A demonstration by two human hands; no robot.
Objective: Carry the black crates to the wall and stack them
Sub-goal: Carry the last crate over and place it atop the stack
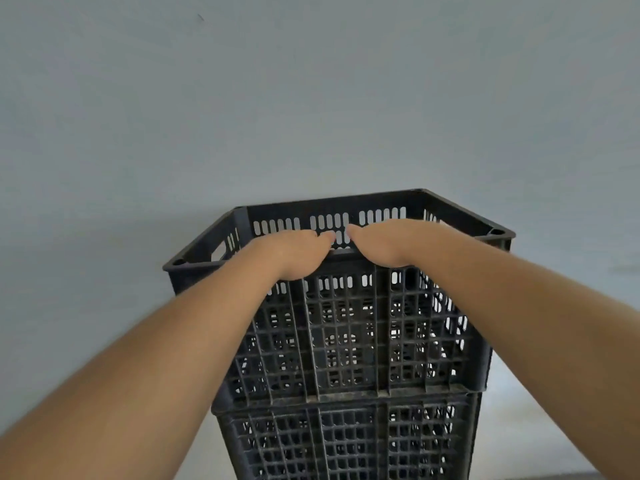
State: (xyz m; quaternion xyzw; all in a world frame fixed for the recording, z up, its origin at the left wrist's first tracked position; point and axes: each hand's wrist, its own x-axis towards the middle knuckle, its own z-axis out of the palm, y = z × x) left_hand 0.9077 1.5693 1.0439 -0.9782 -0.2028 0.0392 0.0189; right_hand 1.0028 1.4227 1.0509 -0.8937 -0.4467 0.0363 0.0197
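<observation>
Two black slatted crates stand stacked against the pale wall [311,98]. The top crate [349,334] sits squarely on the lower crate [346,441]. My left hand [294,252] and my right hand [388,242] lie side by side on the middle of the top crate's near rim, fingers curled over the edge into the crate. The fingertips are hidden behind the rim. The top crate looks empty inside.
A light grey floor [540,410] shows to the right of the stack and a strip of it to the left. The wall fills the whole upper view directly behind the crates.
</observation>
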